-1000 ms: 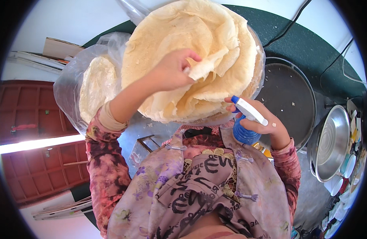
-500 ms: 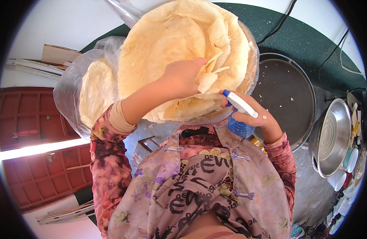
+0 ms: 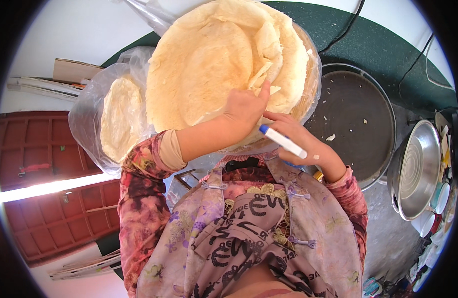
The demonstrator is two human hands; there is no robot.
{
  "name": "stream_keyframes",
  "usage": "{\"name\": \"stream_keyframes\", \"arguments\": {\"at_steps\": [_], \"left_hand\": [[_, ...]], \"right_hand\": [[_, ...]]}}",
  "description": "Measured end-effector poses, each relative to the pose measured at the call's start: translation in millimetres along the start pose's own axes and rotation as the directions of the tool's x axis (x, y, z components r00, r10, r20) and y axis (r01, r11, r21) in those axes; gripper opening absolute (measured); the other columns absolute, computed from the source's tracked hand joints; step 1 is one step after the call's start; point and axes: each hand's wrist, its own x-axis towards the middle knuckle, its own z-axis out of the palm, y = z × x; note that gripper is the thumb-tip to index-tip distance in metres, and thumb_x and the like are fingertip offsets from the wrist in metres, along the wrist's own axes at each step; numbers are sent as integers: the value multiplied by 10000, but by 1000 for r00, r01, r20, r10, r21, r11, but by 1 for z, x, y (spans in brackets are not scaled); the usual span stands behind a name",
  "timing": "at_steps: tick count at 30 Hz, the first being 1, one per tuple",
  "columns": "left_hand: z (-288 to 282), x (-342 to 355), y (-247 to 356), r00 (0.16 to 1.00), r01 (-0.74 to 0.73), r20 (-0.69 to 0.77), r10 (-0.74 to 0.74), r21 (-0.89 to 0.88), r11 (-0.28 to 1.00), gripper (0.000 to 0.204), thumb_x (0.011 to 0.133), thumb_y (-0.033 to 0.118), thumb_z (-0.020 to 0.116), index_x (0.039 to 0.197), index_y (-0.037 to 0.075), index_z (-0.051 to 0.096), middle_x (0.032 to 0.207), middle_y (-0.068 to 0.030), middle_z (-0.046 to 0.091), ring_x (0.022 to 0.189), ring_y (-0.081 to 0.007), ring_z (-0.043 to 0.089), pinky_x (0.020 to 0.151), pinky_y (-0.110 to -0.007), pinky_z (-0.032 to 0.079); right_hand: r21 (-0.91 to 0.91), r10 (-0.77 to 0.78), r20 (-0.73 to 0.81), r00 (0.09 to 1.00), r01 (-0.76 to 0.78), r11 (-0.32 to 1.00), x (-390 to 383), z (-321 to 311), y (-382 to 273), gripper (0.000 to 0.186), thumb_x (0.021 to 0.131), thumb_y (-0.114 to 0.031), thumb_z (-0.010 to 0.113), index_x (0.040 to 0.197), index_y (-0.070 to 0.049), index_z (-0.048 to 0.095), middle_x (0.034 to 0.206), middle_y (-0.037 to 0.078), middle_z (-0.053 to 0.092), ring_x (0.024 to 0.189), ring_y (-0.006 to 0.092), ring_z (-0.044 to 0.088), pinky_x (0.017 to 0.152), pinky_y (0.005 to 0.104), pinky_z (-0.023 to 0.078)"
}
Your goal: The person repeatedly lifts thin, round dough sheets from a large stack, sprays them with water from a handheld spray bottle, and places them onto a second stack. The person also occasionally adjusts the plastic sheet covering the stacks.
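Observation:
Large thin round flatbreads [image 3: 209, 64] lie stacked in a broad round basket [image 3: 311, 62] lined with clear plastic. My left hand [image 3: 244, 108] is over the near right part of the stack, closed at the top sheet's torn edge. Its index finger stretches out beside ragged strips; the other fingertips are hidden. Just to the right, my right hand [image 3: 306, 139] grips a spray bottle [image 3: 284, 141] with a white and blue trigger head. Most of the bottle's blue body is hidden below that hand, whose fingertips reach close to the left hand.
A clear plastic bag [image 3: 84, 116] with a pale flatbread [image 3: 120, 116] inside lies left of the stack. On the right are a large dark round pan [image 3: 358, 114] dotted with crumbs and a steel basin [image 3: 413, 169]. A black cable [image 3: 345, 32] crosses the green surface behind.
My left hand has moved right and nearer to me, toward my right hand. The right hand has shifted slightly left, and the spray bottle's blue body has gone mostly out of sight.

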Motion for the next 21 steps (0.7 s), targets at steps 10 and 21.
{"name": "stream_keyframes", "arguments": {"at_steps": [10, 21], "left_hand": [[-59, 5, -45, 963, 219, 203, -176, -211, 953, 630, 733, 102, 687, 1316, 177, 461, 892, -145, 671, 875, -332, 647, 751, -414, 494], [-74, 5, -77, 997, 77, -3, -83, -356, 931, 597, 726, 162, 716, 1285, 132, 510, 959, -171, 638, 884, -330, 624, 784, -389, 498]], "right_hand": [[-280, 70, 69, 995, -48, 959, 15, 13, -3, 530, 606, -145, 663, 1116, -31, 576, 1361, 268, 413, 1286, 451, 360, 1083, 512, 283], [-417, 18, 170, 985, 55, 907, 31, 15, 9, 504, 604, -203, 700, 1062, -29, 582, 1286, 225, 479, 1261, 386, 419, 1091, 553, 263]]}}
